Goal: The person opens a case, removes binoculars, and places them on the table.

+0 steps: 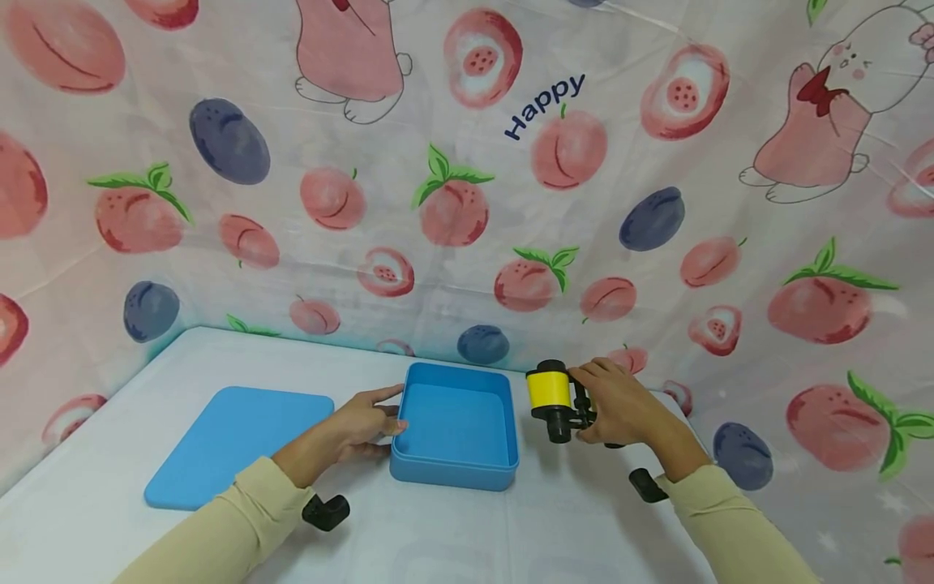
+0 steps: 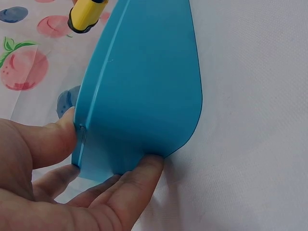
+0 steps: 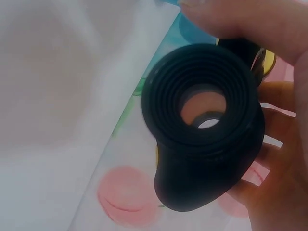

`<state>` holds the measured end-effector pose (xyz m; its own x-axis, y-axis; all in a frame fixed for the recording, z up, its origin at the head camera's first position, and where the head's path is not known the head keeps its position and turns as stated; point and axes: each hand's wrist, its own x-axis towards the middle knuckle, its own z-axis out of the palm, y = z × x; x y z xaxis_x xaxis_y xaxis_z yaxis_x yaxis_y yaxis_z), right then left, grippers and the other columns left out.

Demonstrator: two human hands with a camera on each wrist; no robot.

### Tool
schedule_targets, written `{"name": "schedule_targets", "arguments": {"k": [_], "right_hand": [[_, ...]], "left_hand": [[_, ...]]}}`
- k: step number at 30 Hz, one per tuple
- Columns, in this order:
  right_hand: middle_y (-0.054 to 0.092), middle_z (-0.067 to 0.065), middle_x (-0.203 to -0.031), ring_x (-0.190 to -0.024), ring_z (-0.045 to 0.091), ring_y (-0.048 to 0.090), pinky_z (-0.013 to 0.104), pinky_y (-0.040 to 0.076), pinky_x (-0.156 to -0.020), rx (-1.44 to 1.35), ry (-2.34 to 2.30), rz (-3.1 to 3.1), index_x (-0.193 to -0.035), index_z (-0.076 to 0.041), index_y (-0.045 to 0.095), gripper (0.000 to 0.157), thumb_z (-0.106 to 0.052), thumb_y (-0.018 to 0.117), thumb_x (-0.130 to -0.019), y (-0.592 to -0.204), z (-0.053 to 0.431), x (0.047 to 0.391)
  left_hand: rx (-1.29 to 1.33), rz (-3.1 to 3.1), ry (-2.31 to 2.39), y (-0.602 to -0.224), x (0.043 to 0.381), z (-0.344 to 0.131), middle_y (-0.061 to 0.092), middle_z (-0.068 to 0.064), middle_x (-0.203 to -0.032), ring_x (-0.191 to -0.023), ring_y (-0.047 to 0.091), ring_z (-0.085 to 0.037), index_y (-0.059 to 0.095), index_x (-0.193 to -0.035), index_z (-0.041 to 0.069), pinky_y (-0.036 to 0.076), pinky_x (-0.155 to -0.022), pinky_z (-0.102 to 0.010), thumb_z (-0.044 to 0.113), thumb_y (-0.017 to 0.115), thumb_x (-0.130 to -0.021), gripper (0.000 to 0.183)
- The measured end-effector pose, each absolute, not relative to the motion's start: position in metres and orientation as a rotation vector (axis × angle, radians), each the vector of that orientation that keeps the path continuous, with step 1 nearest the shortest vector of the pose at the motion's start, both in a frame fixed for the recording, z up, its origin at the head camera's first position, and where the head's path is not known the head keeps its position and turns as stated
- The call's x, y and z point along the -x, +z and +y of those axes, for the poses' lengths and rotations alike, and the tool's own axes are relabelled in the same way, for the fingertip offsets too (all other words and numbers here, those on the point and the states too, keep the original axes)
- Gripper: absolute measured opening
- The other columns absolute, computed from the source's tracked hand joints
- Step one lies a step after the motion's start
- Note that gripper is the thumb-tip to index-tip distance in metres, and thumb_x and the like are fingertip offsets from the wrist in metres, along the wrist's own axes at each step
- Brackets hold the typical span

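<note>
Blue rounded-square plastic box (image 1: 456, 422): I see smooth sides and open top, lower centre.
Left hand (image 1: 365, 423): thumb and fingers grip the box's left side.
Right hand (image 1: 617, 401): holds black-and-yellow cylindrical-barrelled binoculars (image 1: 550, 391), right of centre.
Flat blue round-cornered panel (image 1: 241, 442): lower left.

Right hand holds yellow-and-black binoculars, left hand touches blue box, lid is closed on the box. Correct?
No: the lid is off, lying on the table left of the box, per the head view. The right hand does hold the binoculars, and the left hand touches the box.
</note>
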<state>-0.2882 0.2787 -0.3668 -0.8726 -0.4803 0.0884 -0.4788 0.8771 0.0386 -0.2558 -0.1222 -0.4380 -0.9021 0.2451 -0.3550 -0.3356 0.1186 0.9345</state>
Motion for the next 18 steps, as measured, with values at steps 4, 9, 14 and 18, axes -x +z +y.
{"name": "schedule_targets", "arguments": {"k": [4,9,14,18], "right_hand": [[0.065,0.014,-0.138,-0.133,0.039,0.051,0.065,0.045,-0.113,-0.758,-0.016,-2.945,-0.144,-0.002,0.057,0.094,-0.037,0.095,-0.065,-0.3690,0.2815,0.2903],[0.065,0.015,-0.138,-0.131,0.038,0.051,0.065,0.044,-0.113,-0.767,-0.009,-2.952,-0.144,-0.002,0.056,0.095,-0.037,0.095,-0.065,-0.3703,0.2844,0.2924],[0.065,0.015,-0.137,-0.129,0.038,0.052,0.064,0.045,-0.112,-0.782,-0.012,-2.943,-0.144,-0.001,0.057,0.095,-0.038,0.094,-0.064,-0.3705,0.2860,0.2906],[0.066,0.015,-0.136,-0.130,0.039,0.052,0.065,0.044,-0.113,-0.792,-0.008,-2.932,-0.143,0.000,0.057,0.094,-0.036,0.093,-0.064,-0.3726,0.2862,0.2898]], "left_hand": [[0.097,1.992,1.828,-0.4388,0.2565,-0.1226,0.027,-0.033,-0.167,-0.151,0.032,-0.058,0.025,-0.167,0.016,0.044,-0.109,-0.070,0.001,0.063,-0.100,0.078],[0.103,1.986,1.836,-0.4394,0.2571,-0.1235,0.027,-0.033,-0.167,-0.151,0.031,-0.059,0.025,-0.167,0.017,0.044,-0.109,-0.071,0.000,0.063,-0.100,0.078],[0.096,1.975,1.840,-0.4396,0.2572,-0.1232,0.027,-0.033,-0.167,-0.151,0.030,-0.058,0.025,-0.167,0.017,0.043,-0.110,-0.071,-0.001,0.063,-0.100,0.079],[0.091,1.971,1.849,-0.4411,0.2569,-0.1231,0.027,-0.033,-0.167,-0.152,0.029,-0.058,0.025,-0.167,0.017,0.043,-0.110,-0.071,0.000,0.063,-0.100,0.079]]}}
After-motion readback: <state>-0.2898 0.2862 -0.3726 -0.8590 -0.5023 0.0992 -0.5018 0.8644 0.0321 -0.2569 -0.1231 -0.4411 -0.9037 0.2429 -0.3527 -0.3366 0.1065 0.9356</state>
